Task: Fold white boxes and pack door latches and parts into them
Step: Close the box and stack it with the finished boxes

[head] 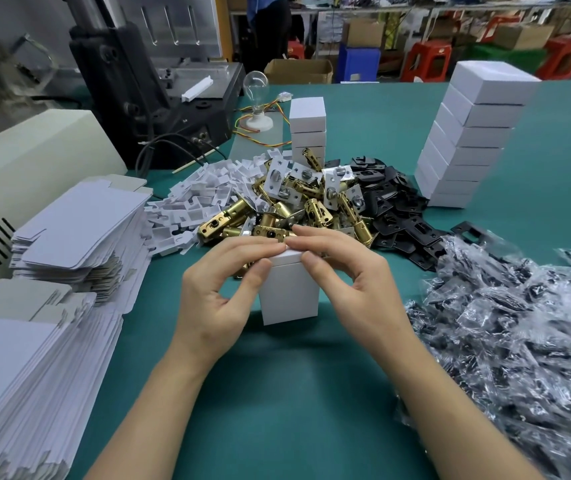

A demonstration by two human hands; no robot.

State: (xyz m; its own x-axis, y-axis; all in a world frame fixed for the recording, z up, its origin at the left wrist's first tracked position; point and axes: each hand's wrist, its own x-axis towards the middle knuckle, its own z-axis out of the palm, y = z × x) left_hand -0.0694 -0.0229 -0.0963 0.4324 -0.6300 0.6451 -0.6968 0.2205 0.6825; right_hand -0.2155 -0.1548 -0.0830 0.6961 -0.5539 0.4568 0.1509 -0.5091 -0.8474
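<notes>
White box point(289, 292): one, upright on the green table point(294, 393), centre, just in front of the latch heap; top flap down. Left hand point(221, 292): fingers curled over the box's top edge from the left, thumb against its upper left side, pinching it. Right hand point(350, 275): fingers laid across the top from the right, thumb on the upper front edge, likewise pinching. Brass door latches point(298, 209): loose heap directly behind the box, several with white face plates. White plastic parts point(201, 199): pile touching the latch heap on its left. Black plates point(391, 206): pile touching it on the right. Clear bags of small dark parts point(519, 341): large heap at right, near the right forearm; contents too small to tell. Flat box blanks point(80, 230): two stacks along the left edge, one behind the other. Closed white boxes, tall stack point(467, 140): far right, well apart from the hands. Closed white boxes, short stack point(307, 133): behind the latch heap. Light bulb point(255, 86) on a white base: behind the plastic parts. Dark machine point(145, 81): rear left.
</notes>
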